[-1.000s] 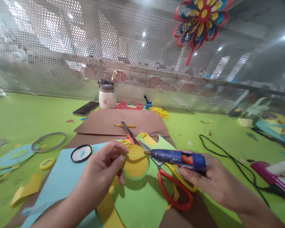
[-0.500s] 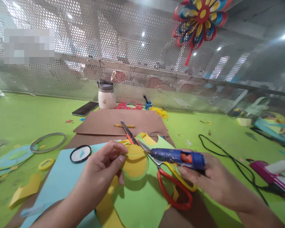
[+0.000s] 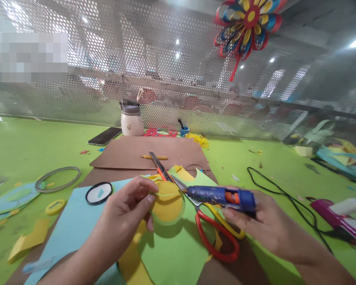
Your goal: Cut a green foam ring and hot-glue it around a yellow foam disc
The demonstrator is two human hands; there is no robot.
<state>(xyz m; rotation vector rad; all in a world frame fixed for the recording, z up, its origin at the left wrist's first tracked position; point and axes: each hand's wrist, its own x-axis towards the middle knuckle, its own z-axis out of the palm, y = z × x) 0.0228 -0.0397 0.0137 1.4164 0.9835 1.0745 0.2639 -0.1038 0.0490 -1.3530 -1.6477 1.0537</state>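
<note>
Left hand point(image 3: 123, 215) grips a yellow paper disc point(image 3: 167, 202) with a pale green rim; thumb and forefinger are pinched on the disc's left edge, the remaining fingers curled beneath it. The disc is lifted slightly off the sheets, at scene centre, near the viewer.

Right hand point(image 3: 262, 225) is closed around the rear of a blue glue gun point(image 3: 221, 196) with an orange trigger section. The gun lies roughly level, pointing left. Its nozzle tip meets the right upper edge of the disc. A black cable point(image 3: 280, 194) runs from the right hand's side away across the green table point(image 3: 32, 146) to the right.

Below the disc lie a light green sheet point(image 3: 172, 253), a light blue sheet point(image 3: 74, 225) to the left and yellow offcuts. Red-handled scissors point(image 3: 216, 237) rest on the green sheet, just beneath the gun, blades pointing far-left. An orange utility knife point(image 3: 160, 167) lies just beyond the disc, on brown paper point(image 3: 142, 152). A pencil point(image 3: 154, 157) lies on the same brown paper.

Farther left: a black-rimmed round piece point(image 3: 99, 192), a grey ring point(image 3: 57, 179), a yellow tape roll point(image 3: 55, 206). At the far edge: a cream bottle point(image 3: 132, 118) and a phone point(image 3: 104, 135). A purple tool point(image 3: 339, 221) lies at the right. A paper flower point(image 3: 245, 23) hangs on the perforated screen point(image 3: 106, 59).
</note>
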